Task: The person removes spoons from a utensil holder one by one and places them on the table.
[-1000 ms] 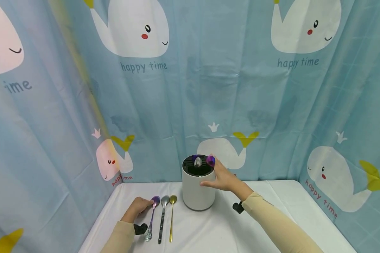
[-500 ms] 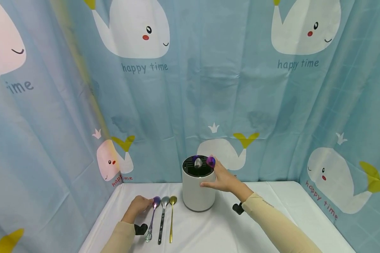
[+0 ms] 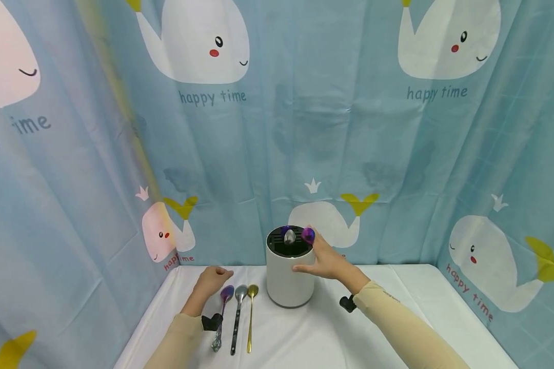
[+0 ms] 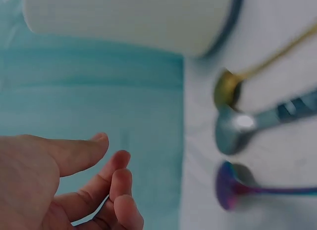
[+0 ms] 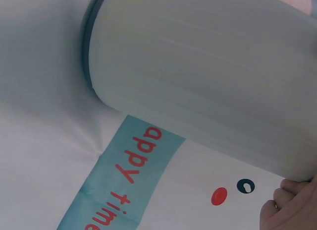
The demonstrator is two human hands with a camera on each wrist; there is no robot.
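Observation:
In the head view my right hand [image 3: 325, 259] grips the right side of a white cylindrical utensil holder [image 3: 286, 279], its thumb across the front. The holder has a black slotted top. A silver spoon [image 3: 289, 237] and a purple spoon [image 3: 308, 235] stand in it, bowls up; something blue-purple shows behind them. My left hand [image 3: 212, 281] hovers beyond the purple spoon [image 3: 226, 294] on the table, holding nothing. Thumb and loosely bent fingers are apart in the left wrist view. Beside that spoon lie a silver spoon with dark handle [image 3: 241, 293] and a gold spoon [image 3: 252, 292].
A white cloth covers the table [image 3: 388, 292]. Blue curtains [image 3: 268, 128] printed with whales hang close behind it and at both sides. The three loose spoons lie side by side left of the holder, handles toward the front.
My left hand has let go of the purple spoon's bowl and moved up and away from it. The spoon stays on the table. My right hand keeps its place on the holder.

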